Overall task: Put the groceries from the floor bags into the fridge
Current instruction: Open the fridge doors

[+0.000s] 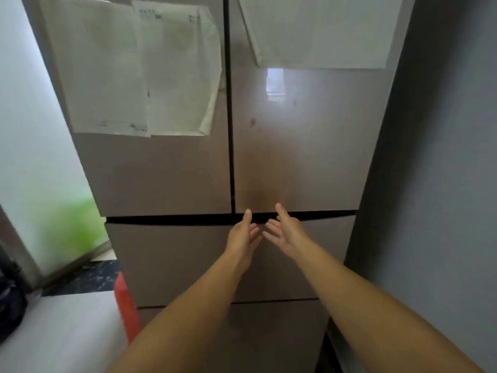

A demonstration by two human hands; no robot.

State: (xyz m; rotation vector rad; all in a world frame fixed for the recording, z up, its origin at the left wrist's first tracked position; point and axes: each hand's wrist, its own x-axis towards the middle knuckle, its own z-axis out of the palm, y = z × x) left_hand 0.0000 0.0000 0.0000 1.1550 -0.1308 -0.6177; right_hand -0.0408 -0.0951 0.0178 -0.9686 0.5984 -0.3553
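From the head view, the fridge (166,168) stands right in front, tall and brownish, with all its doors and drawers closed. Papers (139,71) hang on the top doors. No groceries are in view, so I think the job has barely begun. The left hand (243,234) and right hand (282,230) reach toward the dark gap under the top doors, fingers (248,215) straight and holding nothing. Something red (125,302) on the floor may be a bag.

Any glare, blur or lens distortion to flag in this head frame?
Head view: bright window reflection glares on the right fridge door; the green patch at left is smeared; both hands are slightly soft; wide-angle bending tilts the fridge edges; print on the papers is unreadable.
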